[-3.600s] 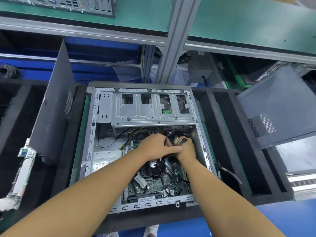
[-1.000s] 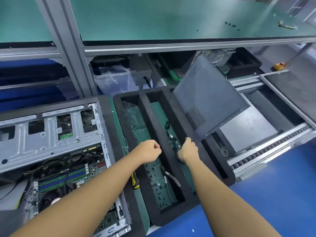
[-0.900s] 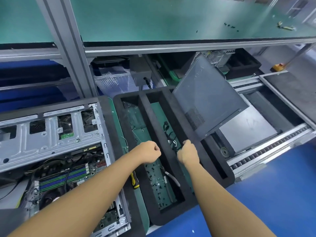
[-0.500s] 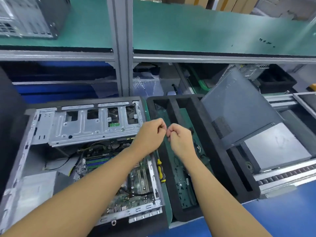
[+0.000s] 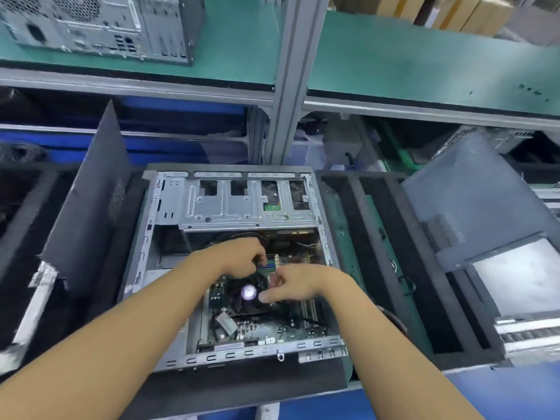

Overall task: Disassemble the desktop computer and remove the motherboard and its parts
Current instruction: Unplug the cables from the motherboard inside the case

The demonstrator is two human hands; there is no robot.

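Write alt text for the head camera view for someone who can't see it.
Two bare hands reach into an open computer case lying flat: the left hand at the memory sticks, the right hand over the fan on the motherboard. Whether either holds anything is unclear. A foam tray sits to the right, a side panel leans at the left.

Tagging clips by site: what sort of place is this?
Probably a factory-style PC teardown line, not an office. An opened desktop case lies beside a black foam tray, a second tower stands on the green-matted shelf above, and a roller conveyor runs at the right.
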